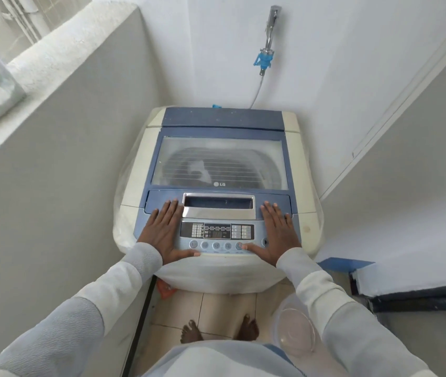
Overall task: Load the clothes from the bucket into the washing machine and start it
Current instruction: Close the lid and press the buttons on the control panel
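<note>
A white and blue top-loading washing machine [295,126] stands in a corner with its glass lid [219,164] closed; the drum shows dimly through it. My left hand [166,232] lies flat on the front panel left of the control panel [217,235]. On the other side my right hand [273,235] lies flat too, its thumb touching a round button in the row. A clear, empty-looking plastic bucket [296,333] stands on the floor at lower right. No clothes are visible outside the machine.
A tap with a blue hose fitting [265,57] is on the wall behind the machine. A low white wall [61,110] runs close on the left. A blue-edged step [352,263] lies to the right. My bare feet stand on the tiled floor [216,308].
</note>
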`<state>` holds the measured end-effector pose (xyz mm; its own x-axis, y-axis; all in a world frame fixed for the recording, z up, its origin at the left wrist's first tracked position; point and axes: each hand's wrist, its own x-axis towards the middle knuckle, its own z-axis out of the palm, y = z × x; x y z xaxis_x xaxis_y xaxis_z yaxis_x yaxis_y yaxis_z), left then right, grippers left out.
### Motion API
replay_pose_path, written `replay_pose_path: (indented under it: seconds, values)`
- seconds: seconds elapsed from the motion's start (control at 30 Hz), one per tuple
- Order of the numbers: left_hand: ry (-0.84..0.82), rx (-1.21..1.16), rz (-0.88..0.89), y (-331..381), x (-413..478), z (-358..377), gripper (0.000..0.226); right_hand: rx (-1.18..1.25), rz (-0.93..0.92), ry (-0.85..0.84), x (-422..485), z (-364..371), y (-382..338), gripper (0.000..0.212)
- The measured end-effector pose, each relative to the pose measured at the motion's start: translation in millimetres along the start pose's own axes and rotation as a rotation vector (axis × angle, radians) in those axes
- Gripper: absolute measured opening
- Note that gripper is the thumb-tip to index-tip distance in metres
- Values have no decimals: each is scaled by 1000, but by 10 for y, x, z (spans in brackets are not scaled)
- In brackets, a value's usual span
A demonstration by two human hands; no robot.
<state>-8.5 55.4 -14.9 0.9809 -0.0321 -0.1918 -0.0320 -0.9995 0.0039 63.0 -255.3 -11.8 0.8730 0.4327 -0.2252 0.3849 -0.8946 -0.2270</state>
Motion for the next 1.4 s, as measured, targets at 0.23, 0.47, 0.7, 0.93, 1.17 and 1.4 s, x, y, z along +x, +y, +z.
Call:
replay_pose_path:
  seconds: [0.23,0.47,0.7,0.93,1.17,1.4]
  values:
    - [-6,14,-16,12,-75,64,138,257,-2,221,-172,17,224,53]
    - [14,-25,-12,15,-72,87,140,276,15,256,-138,70,259,50]
    - [22,12,10,18,-61,21,144,288,58,269,-120,99,233,47]
    - [10,42,-3,24,-59,33,145,319,79,283,-102,97,215,46]
    - [2,42,-2,23,-62,30,143,340,84,283,-99,103,215,46]
    - [7,32,-1,26,-61,31,142,335,88,280,-102,121,213,47]
